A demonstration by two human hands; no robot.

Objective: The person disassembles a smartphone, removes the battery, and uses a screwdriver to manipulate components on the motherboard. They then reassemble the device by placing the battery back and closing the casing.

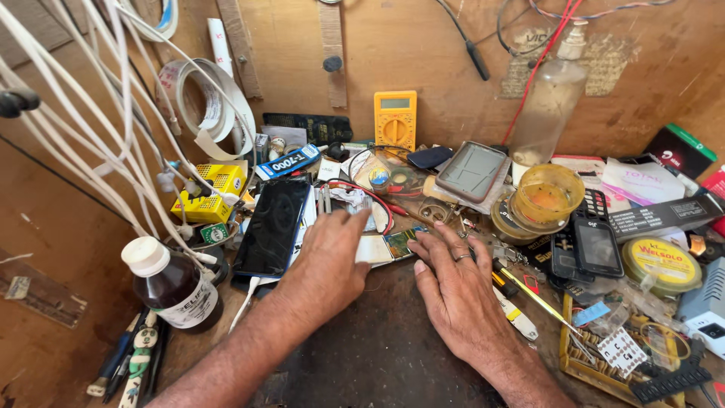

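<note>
Both hands lie low on a crowded repair bench of dark, worn wood, in the lower middle of the frame. The left hand [326, 261] rests palm down with fingers loosely spread, gripping nothing; its fingertips touch a small flat pale panel [374, 248] just right of centre, and its thumb side lies beside a dark smartphone [270, 227] that lies face up, tilted, left of centre. The right hand [455, 285], a ring on one finger, is likewise flat and open, holding nothing, its fingertips reaching a small green circuit board [399, 242] that touches the panel's right edge. Judging by this, the hands are steadying or feeling for these small parts; it would go best with light, flat finger pressure, sliding a part clear of the clutter before pinching it by the edges, and keeping the wrists low so the red lead [375, 198] curling just above is not snagged. A yellow multimeter [395, 119] leans on the back wall at upper centre, a clear spray bottle [550, 98] stands to its right, and a brown bottle with a white cap [172, 283] stands at lower left, near the left forearm. White cables [98, 136] hang across the upper left.
</note>
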